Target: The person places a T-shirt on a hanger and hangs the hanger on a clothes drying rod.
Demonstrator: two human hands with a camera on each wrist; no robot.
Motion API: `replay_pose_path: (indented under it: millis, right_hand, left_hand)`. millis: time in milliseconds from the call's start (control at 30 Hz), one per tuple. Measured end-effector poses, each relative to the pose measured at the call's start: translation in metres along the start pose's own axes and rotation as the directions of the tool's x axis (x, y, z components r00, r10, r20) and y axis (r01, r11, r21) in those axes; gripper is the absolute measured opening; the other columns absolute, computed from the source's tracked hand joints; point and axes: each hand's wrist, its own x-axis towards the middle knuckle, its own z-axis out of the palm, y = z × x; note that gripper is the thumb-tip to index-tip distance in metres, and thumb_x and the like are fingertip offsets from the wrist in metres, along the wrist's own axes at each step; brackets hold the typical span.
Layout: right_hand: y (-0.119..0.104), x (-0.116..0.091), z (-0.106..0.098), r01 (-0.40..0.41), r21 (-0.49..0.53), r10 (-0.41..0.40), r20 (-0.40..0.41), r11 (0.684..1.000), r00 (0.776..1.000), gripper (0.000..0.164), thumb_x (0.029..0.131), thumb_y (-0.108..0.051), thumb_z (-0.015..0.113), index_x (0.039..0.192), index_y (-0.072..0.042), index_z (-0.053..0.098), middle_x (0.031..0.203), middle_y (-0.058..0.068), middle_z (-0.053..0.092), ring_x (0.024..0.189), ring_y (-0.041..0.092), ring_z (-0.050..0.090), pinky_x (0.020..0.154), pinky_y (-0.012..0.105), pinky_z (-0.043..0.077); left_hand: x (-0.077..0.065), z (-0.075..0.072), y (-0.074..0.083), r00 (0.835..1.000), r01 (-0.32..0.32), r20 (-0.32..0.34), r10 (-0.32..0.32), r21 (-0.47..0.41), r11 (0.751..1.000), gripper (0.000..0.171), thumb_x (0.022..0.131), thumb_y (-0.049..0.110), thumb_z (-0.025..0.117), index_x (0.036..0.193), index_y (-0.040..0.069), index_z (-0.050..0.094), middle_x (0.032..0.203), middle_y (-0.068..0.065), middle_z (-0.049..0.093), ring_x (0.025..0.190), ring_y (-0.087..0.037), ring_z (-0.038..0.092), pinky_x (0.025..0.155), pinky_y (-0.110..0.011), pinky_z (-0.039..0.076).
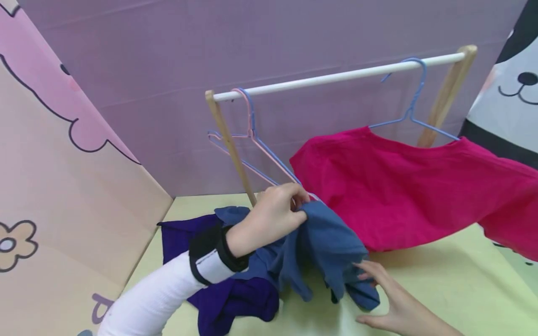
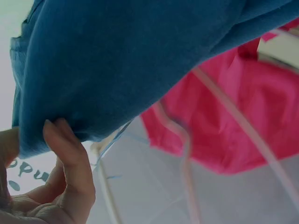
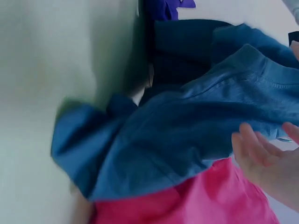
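My left hand [image 1: 273, 217] pinches the edge of a blue shirt [image 1: 329, 238] between thumb and fingers, lifting part of it while the rest drapes down to the table. In the left wrist view, the fingers [image 2: 67, 149] curl at the shirt's corner. My right hand [image 1: 392, 301] is beside the hanging lower end, fingers loosely bent and thumb apart, fingertips right at the cloth. The right wrist view shows that hand [image 3: 268, 161] against the shirt's edge, not gripping it. Behind the left hand, a pink hanger [image 1: 269, 154] and a blue hanger hang together from the rail.
A white rail [image 1: 336, 78] on wooden posts [image 1: 231, 144] crosses the back. A red shirt [image 1: 407, 191] hangs at right on another blue hanger [image 1: 414, 109]. Dark purple clothing [image 1: 235, 303] lies heaped on the yellow table [image 1: 458, 275]. A patterned panel [image 1: 63, 186] stands at left.
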Motion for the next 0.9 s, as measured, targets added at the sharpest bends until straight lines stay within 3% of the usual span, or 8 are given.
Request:
replay_pose_path:
  millis: [133,233,367,500,567,667,767,900]
  right_hand:
    - [0.002,0.003,0.018,-0.089,-0.09,0.093,0.047,0.992,0.995,0.075,0.062,-0.04,0.078,0.118,-0.005,0.043,0.111,0.0,0.046,0.099,0.01,0.047,0.075,0.024,0.045]
    - [0.007,0.004,0.029,-0.153,-0.168,0.179,0.155,0.974,0.972,0.084,0.062,-0.051,0.074,0.117,0.006,0.044,0.118,0.018,0.046,0.107,0.031,0.045,0.079,0.045,0.044]
    - [0.015,0.006,0.042,-0.21,-0.185,0.257,0.284,0.96,0.924,0.103,0.061,-0.054,0.073,0.128,0.013,0.032,0.13,0.034,0.03,0.113,0.048,0.035,0.082,0.061,0.033]
    - [0.022,0.013,0.053,-0.231,-0.205,0.286,0.298,0.951,0.911,0.09,0.064,-0.041,0.076,0.127,0.01,0.036,0.131,0.03,0.032,0.114,0.044,0.037,0.085,0.06,0.032]
    - [0.026,0.016,0.054,-0.239,-0.244,0.308,0.305,0.94,0.901,0.074,0.066,-0.031,0.076,0.12,0.009,0.045,0.127,0.029,0.038,0.112,0.043,0.04,0.085,0.057,0.034]
    - [0.034,0.018,0.051,-0.201,-0.273,0.285,0.316,0.941,0.905,0.044,0.07,-0.014,0.073,0.106,0.006,0.057,0.122,0.024,0.046,0.106,0.038,0.048,0.082,0.049,0.041]
    - [0.042,0.018,0.045,-0.179,-0.219,0.245,0.33,0.959,0.912,0.026,0.073,-0.007,0.068,0.097,0.001,0.062,0.118,0.016,0.052,0.101,0.031,0.053,0.079,0.038,0.045]
    - [0.051,0.013,0.035,-0.185,-0.077,0.199,0.262,0.98,0.944,0.02,0.074,-0.004,0.065,0.094,-0.002,0.063,0.098,0.006,0.061,0.09,0.012,0.056,0.071,0.026,0.046]
  left_hand:
    - [-0.007,0.015,-0.011,0.993,0.091,0.089,-0.083,-0.079,0.993,0.009,0.077,0.003,0.058,0.084,0.006,0.063,0.068,0.002,0.052,0.059,-0.009,0.046,0.055,-0.019,0.038]
    - [-0.014,0.025,-0.021,0.975,0.18,0.16,-0.155,-0.155,0.971,0.005,0.08,0.007,0.056,0.08,0.007,0.061,0.065,0.003,0.05,0.055,-0.007,0.043,0.053,-0.019,0.037]
    - [-0.023,0.038,-0.033,0.952,0.262,0.218,-0.213,-0.227,0.938,0.023,0.084,0.012,0.049,0.061,0.009,0.049,0.053,0.005,0.037,0.045,-0.007,0.031,0.048,-0.019,0.029]
    - [-0.032,0.047,-0.045,0.933,0.321,0.253,-0.255,-0.273,0.907,0.03,0.083,0.013,0.044,0.055,0.011,0.035,0.051,0.005,0.028,0.045,-0.008,0.026,0.048,-0.021,0.025]
    - [-0.036,0.052,-0.052,0.925,0.348,0.264,-0.274,-0.291,0.891,0.028,0.083,0.012,0.043,0.056,0.011,0.036,0.052,0.004,0.028,0.046,-0.008,0.026,0.048,-0.021,0.025]
    - [-0.043,0.059,-0.068,0.913,0.386,0.273,-0.305,-0.33,0.861,0.024,0.083,0.01,0.043,0.06,0.008,0.04,0.054,0.003,0.032,0.047,-0.008,0.031,0.048,-0.021,0.028]
    - [-0.053,0.065,-0.086,0.893,0.444,0.274,-0.358,-0.391,0.807,0.019,0.083,0.009,0.044,0.065,0.006,0.045,0.057,0.002,0.038,0.05,-0.009,0.039,0.05,-0.022,0.037]
    - [-0.066,0.071,-0.104,0.851,0.525,0.289,-0.438,-0.458,0.718,0.016,0.084,0.008,0.043,0.069,0.005,0.047,0.062,0.001,0.042,0.057,-0.01,0.047,0.055,-0.027,0.046]
